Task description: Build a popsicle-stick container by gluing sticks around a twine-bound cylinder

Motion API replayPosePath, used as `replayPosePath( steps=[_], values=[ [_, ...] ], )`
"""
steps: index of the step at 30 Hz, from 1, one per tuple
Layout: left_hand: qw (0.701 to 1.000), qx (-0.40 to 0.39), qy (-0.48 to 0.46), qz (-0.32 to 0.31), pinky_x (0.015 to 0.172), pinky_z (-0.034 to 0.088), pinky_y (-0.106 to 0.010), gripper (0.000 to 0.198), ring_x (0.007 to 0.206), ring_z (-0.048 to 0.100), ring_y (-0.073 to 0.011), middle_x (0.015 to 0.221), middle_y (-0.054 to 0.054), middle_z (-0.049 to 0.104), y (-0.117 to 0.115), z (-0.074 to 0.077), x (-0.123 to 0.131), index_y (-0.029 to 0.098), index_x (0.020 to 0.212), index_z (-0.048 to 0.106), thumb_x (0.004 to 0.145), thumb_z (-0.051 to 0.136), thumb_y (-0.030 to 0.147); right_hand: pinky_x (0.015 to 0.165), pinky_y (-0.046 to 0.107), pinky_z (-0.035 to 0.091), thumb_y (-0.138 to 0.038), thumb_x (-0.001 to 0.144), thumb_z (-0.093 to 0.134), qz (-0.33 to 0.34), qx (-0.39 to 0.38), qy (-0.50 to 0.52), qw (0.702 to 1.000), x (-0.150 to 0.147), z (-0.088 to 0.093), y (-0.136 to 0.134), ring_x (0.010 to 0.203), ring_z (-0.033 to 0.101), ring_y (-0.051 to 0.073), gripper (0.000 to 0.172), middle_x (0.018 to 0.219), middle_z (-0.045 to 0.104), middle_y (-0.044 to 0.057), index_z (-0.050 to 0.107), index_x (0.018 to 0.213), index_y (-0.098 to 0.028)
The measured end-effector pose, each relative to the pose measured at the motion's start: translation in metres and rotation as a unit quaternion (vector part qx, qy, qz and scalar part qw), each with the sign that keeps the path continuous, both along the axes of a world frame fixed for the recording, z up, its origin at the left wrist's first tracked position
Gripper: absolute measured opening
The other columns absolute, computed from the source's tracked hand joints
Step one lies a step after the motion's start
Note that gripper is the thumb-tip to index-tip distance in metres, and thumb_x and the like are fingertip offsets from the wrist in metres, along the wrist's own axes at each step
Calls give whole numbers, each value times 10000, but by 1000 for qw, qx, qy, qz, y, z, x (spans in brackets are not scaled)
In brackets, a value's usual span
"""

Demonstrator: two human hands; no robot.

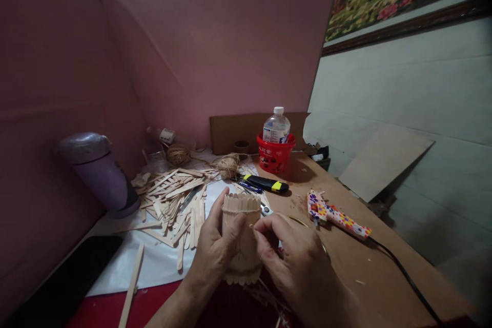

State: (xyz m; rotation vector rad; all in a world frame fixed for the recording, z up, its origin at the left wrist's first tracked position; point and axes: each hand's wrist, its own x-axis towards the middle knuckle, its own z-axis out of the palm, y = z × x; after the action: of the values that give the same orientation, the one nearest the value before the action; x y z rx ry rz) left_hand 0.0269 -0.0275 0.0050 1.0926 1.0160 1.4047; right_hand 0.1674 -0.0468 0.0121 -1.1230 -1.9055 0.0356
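Observation:
A round holder made of upright wooden craft sticks point(242, 238) is at the front middle, with twine bands around its upper and lower parts. My left hand point(217, 246) wraps its left side, thumb across the front. At the right side of the holder, my right hand point(288, 246) pinches thumb and forefinger together on something small and pale, too small to name. Dark lines mark the front of the holder. Behind it lie scissors point(266, 209), partly hidden by my right hand.
Loose craft sticks point(172, 200) are heaped left, near a purple tumbler point(102, 174) and a black phone-like slab point(65, 277). Twine balls point(226, 166), a utility knife point(267, 183) and a red tub point(274, 156) with a bottle point(277, 125) stand behind. A flowered, corded glue gun point(338, 215) lies right.

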Motion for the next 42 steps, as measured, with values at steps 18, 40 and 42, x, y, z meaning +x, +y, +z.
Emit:
replayPosePath(
  steps=[18,40,42],
  values=[
    [995,47,72,58,1037,374,-320,687,1302,442,-272,1399,-106,523,3,-3,-2,196,1370,451,760,702,390,424,199,371,-160,832,492,96,-280,165,941,-4,12,-16,484,487,105,147,582,539,-26,533,699,-206],
    [950,-228,-194,-87,530,549,-314,366,652,703,-259,817,-156,738,6,3,-13,83,1037,656,790,656,354,563,248,392,-232,968,300,155,-194,-2,969,33,-6,-19,644,578,145,290,693,606,16,513,772,-212],
    [947,-231,-212,-67,559,569,-347,360,644,707,-266,766,-151,737,9,3,-15,69,1062,647,812,626,328,564,252,394,-215,966,281,131,-177,-22,975,35,-10,-18,642,581,148,299,694,611,18,521,787,-212]
  ],
)
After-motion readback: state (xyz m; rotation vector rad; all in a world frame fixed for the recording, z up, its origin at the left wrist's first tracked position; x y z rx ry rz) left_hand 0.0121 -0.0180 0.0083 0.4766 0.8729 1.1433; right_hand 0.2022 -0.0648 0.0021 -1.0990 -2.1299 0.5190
